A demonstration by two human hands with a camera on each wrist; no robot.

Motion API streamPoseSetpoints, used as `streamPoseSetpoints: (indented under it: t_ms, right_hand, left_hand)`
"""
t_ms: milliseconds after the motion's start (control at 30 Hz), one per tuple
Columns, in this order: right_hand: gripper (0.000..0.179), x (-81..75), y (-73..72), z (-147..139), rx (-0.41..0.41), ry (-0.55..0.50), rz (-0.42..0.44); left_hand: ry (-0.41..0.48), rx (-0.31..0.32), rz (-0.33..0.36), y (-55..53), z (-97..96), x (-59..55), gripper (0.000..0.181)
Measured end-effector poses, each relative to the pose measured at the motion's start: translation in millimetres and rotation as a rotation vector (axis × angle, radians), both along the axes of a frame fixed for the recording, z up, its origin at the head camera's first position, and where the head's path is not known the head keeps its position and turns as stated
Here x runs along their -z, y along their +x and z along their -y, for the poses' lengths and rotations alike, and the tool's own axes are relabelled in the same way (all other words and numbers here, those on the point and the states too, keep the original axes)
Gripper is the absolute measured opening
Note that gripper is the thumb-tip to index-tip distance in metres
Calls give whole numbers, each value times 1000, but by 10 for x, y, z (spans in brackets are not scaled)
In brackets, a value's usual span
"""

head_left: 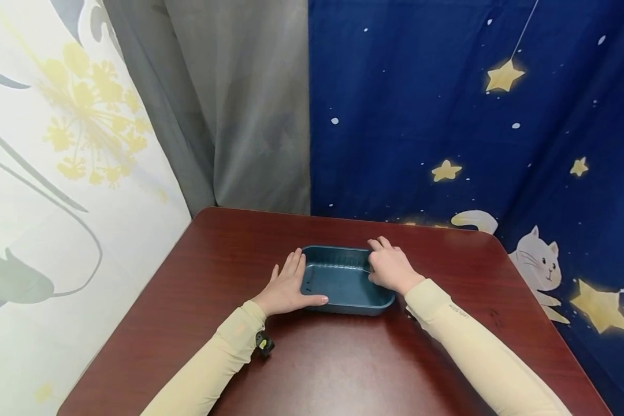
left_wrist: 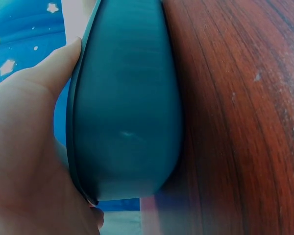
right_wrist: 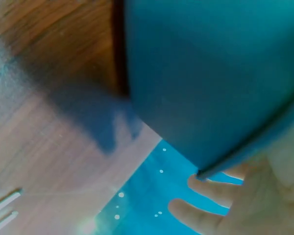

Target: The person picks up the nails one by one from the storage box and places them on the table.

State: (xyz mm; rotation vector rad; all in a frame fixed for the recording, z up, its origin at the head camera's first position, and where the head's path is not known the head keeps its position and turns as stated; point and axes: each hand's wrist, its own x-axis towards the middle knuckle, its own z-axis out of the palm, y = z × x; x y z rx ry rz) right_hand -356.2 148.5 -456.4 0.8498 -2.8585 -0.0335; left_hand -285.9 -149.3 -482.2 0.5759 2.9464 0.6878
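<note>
A dark teal rectangular plastic tray (head_left: 343, 286) with rounded corners stands on the table. My left hand (head_left: 286, 290) spans its left end, fingers straight along the left rim and thumb laid on the near rim. In the left wrist view the thumb touches the rim of the tray (left_wrist: 127, 98). My right hand (head_left: 390, 267) reaches over the right end, with some fingers bent down inside and others out past the far rim. In the right wrist view its fingers (right_wrist: 210, 191) spread beyond the tray edge. I cannot tell whether it pinches anything inside.
The tray stands on a dark red-brown wooden table (head_left: 301, 370). Behind it hang a grey curtain (head_left: 260, 104) and a blue curtain (head_left: 395, 115) with stars. A pale patterned curtain (head_left: 57, 202) lines the left side. A wrist camera (head_left: 264, 344) hangs under the left wrist.
</note>
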Motion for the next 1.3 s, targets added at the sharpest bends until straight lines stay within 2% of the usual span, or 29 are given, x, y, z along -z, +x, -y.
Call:
streamPoseSetpoints:
  t_ms: [567, 800, 1300]
  right_hand:
    - [30, -289, 195, -50, -54, -105, -70]
    - [26, -401, 209, -135, -45, -148, -87]
    - [13, -450, 250, -382, -3, -226, -142]
  left_hand:
    - [17, 0, 10, -9, 15, 1, 131]
    - [16, -3, 1, -5, 11, 12, 131]
    - [14, 2, 14, -8, -9, 6, 132]
